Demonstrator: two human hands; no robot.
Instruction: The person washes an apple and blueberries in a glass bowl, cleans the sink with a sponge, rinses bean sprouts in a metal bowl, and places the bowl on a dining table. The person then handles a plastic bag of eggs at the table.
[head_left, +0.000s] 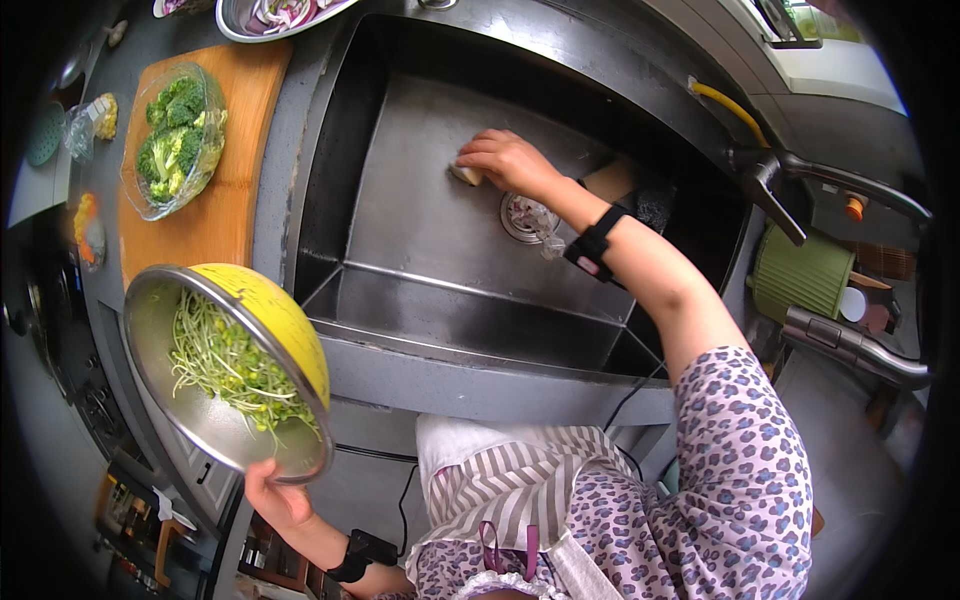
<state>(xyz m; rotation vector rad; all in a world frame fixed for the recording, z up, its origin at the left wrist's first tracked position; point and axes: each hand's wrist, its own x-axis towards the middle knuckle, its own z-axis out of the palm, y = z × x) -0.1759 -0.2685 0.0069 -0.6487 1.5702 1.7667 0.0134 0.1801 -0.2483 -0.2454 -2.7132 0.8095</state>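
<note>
My left hand (276, 495) grips the lower rim of a steel bowl with a yellow outside (289, 322), tilted and holding green sprouts (232, 367). My right hand (510, 160) reaches into the dark sink (420, 225), its fingers closed on a small pale object (466, 175) at the sink floor; what it is cannot be told. Near my right wrist lies the drain strainer (519, 217) with purple and white scraps and crumpled clear plastic. Broccoli (176, 139) fills a clear dish on the wooden cutting board (225, 232) left of the sink.
A steel bowl of sliced red onion (281, 15) stands beyond the board. The faucet (772, 187) and a green ribbed container (802, 270) are right of the sink. A brown object (611, 180) lies inside the sink. Small plastic-wrapped foods (90, 232) sit at far left.
</note>
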